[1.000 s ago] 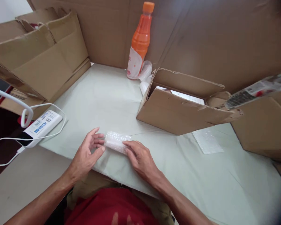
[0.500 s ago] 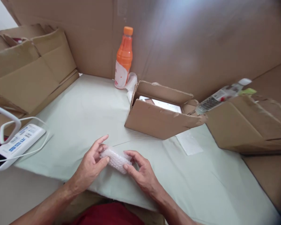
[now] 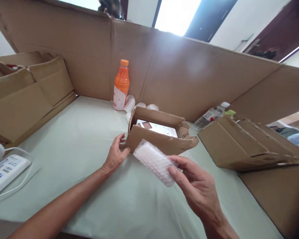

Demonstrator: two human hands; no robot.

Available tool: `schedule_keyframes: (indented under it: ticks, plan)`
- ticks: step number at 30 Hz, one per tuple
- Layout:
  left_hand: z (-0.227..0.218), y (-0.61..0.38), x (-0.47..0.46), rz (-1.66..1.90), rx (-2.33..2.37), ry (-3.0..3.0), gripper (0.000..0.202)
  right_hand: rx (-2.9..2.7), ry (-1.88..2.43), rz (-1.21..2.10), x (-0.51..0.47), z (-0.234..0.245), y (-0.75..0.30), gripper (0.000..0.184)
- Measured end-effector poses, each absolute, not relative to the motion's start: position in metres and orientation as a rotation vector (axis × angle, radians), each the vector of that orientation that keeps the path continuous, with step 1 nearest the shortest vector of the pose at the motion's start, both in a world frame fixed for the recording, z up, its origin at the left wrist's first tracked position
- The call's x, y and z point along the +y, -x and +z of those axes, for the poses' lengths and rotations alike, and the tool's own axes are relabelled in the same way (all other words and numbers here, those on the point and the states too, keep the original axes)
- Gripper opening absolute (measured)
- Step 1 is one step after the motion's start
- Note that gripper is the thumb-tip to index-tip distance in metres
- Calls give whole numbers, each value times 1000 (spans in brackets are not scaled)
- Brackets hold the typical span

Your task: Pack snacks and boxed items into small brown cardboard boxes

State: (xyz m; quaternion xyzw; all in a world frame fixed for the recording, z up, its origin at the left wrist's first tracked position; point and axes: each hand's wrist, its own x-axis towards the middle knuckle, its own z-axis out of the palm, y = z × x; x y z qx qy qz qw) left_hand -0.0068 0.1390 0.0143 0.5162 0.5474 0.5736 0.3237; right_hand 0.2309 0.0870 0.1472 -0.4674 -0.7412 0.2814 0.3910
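Observation:
My right hand point(image 3: 198, 189) holds a small roll wrapped in bubble wrap point(image 3: 154, 161), lifted above the pale green table cover point(image 3: 84, 139). My left hand point(image 3: 115, 154) reaches forward, its fingers spread, touching the near left corner of a small open cardboard box point(image 3: 159, 138). Inside that box lies something flat and white. The bubble-wrapped roll hangs just in front of the box's near wall.
An orange drink bottle point(image 3: 121, 85) stands at the back by the cardboard wall point(image 3: 164, 66). Folded cardboard boxes point(image 3: 27, 93) lie on the left, more flattened cardboard point(image 3: 249, 146) on the right with a clear plastic bottle point(image 3: 210, 115) behind it. A white power strip point(image 3: 5, 171) with cable lies at the left edge.
My right hand lifted the bubble-wrapped roll off the table toward the box. My left hand let go of it and moved to the box's corner. The camera tilted up.

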Motion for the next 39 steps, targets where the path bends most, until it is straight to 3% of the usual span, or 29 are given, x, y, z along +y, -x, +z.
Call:
schedule_keyframes:
  ticks: [3,9,12,18,24,29,34,39]
  plan:
    - [0,1,140,1469,1398,-1397,58,-2010,1234,698,90,150,-244,18]
    - [-4,13,131,1320,1497,-1474,53,-1980,1435,1144,74,102,-265,20]
    - [-2,13,131,1281,1522,-1454,52,-1912,1471,1177,66,87,-280,19]
    - [-1,10,129,1249,1575,-1437,50,-1988,1525,700,73,87,-341,13]
    - [-5,11,129,1279,1579,-1466,45,-2095,1430,3,140,51,-404,25]
    - [-8,12,131,1282,1617,-1489,42,-2312,1349,59,162,25,-439,28]
    - [-9,13,129,1279,1675,-1479,38,-2630,1321,20,153,32,-449,55]
    - [-5,11,131,1264,1708,-1499,38,-2717,1314,-149,167,38,-434,31]
